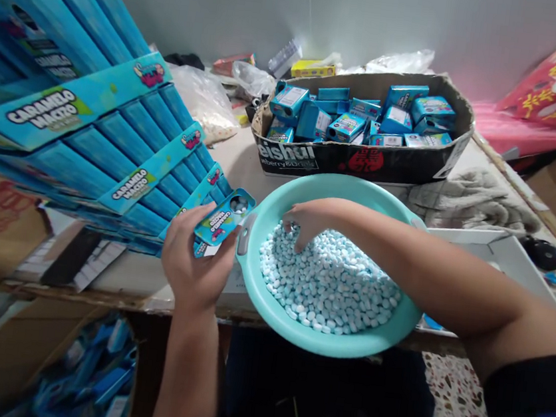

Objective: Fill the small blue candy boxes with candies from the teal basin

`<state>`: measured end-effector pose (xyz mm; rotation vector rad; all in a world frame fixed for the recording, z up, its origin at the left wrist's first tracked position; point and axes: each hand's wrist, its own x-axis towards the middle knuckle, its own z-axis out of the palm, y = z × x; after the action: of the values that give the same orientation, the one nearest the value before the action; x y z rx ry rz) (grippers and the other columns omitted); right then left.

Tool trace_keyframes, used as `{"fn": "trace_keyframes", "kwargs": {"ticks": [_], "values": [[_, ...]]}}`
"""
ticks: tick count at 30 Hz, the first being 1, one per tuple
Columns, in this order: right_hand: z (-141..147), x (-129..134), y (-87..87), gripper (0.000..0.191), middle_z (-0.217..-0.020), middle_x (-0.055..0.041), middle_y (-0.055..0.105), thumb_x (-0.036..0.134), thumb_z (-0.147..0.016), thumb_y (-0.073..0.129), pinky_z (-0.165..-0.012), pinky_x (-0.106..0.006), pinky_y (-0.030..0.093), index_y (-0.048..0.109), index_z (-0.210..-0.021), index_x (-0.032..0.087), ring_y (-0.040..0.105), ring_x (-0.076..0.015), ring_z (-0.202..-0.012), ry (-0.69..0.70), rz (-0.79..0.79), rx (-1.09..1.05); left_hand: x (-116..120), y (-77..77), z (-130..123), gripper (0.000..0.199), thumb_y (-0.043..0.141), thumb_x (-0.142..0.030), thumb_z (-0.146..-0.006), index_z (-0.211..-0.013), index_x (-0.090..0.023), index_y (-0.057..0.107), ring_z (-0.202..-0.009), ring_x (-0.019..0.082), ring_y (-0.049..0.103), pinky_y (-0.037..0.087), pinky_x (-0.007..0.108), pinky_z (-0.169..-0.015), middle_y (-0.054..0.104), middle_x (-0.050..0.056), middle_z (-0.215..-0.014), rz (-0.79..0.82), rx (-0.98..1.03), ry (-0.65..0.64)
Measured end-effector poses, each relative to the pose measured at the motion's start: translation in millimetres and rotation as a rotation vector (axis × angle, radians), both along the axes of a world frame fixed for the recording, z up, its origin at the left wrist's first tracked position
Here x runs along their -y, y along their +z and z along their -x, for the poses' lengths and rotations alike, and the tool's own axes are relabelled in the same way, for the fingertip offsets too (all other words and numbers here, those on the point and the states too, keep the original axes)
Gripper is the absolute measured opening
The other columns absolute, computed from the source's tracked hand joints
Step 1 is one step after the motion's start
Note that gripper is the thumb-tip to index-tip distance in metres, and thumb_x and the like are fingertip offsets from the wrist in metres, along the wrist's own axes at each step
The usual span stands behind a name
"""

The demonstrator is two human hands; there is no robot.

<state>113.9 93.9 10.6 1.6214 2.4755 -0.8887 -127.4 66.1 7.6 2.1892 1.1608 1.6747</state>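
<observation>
My left hand (197,253) is closed around a small blue candy box (220,225) printed "Caramelo Macizo". Pale candies show through the round hole near the box's upper end. Beside it stands a turquoise basin (267,304) holding a heap of pale blue and white candies (330,281). My right hand (309,219) reaches into the basin at its far left side. Its fingers are bent and its thumb points down at the candies, with a gap between them. The fingertips are partly hidden, and I see nothing held there.
Tall stacked blue display boxes (131,131) lean at the left. Behind the basin, a black carton (333,164) holds several small blue boxes. A grey cloth (474,201) and a white tray (527,264) lie right. Below left, an open cardboard box (4,358) contains blue packs.
</observation>
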Motion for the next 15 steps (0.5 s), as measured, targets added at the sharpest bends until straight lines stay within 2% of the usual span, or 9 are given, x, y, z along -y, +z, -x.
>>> {"fn": "trace_keyframes", "kwargs": {"ticks": [2,5,7,12,15], "values": [[-0.3,-1.5,0.0,0.051,-0.092,0.0024,0.059,0.035,-0.062,0.092,-0.059,-0.022,0.03,0.07,-0.106,0.02,0.048,-0.0133,-0.071,-0.003,0.002,0.007,-3.5,3.1,4.1,0.052,0.081,-0.023,-0.073,-0.124,-0.027,0.07,-0.117,0.03,0.063,0.047,0.048,-0.11,0.07,0.009,-0.122,-0.109,-0.164,-0.003],[-0.5,-4.1,-1.1,0.051,-0.095,0.0021,0.061,0.035,-0.062,0.092,-0.059,-0.021,0.032,0.071,-0.106,0.02,0.05,-0.0134,-0.073,-0.009,0.001,0.029,-9.3,13.4,10.4,0.046,0.068,-0.02,-0.081,-0.127,-0.027,0.069,-0.119,0.031,0.063,0.047,0.047,-0.109,0.071,0.009,-0.124,-0.137,-0.533,-0.144],[-0.4,-5.8,-2.2,0.051,-0.097,0.0017,0.062,0.036,-0.064,0.091,-0.059,-0.021,0.032,0.071,-0.108,0.021,0.052,-0.0142,-0.076,-0.003,0.005,0.051,-10.7,22.6,12.2,0.043,0.061,-0.019,-0.086,-0.128,-0.028,0.069,-0.119,0.03,0.063,0.048,0.047,-0.107,0.072,0.008,-0.122,-0.178,-0.704,-0.217],[-1.1,-6.6,-1.1,0.053,-0.108,-0.0001,0.064,0.036,-0.069,0.087,-0.06,-0.022,0.035,0.068,-0.117,0.021,0.056,-0.0166,-0.083,0.037,0.032,0.108,-8.0,45.8,9.0,0.043,0.05,-0.012,-0.094,-0.13,-0.029,0.068,-0.118,0.028,0.064,0.049,0.046,-0.103,0.073,0.007,-0.123,-0.256,-0.974,-0.254],[-2.1,-4.9,1.9,0.048,-0.108,0.0004,0.067,0.039,-0.075,0.081,-0.06,-0.023,0.036,0.068,-0.118,0.021,0.057,-0.0169,-0.083,0.057,0.036,0.121,-10.3,53.1,7.0,0.042,0.051,-0.013,-0.095,-0.13,-0.029,0.068,-0.115,0.029,0.064,0.05,0.047,-0.1,0.073,0.007,-0.123,-0.266,-0.996,-0.268]]}}
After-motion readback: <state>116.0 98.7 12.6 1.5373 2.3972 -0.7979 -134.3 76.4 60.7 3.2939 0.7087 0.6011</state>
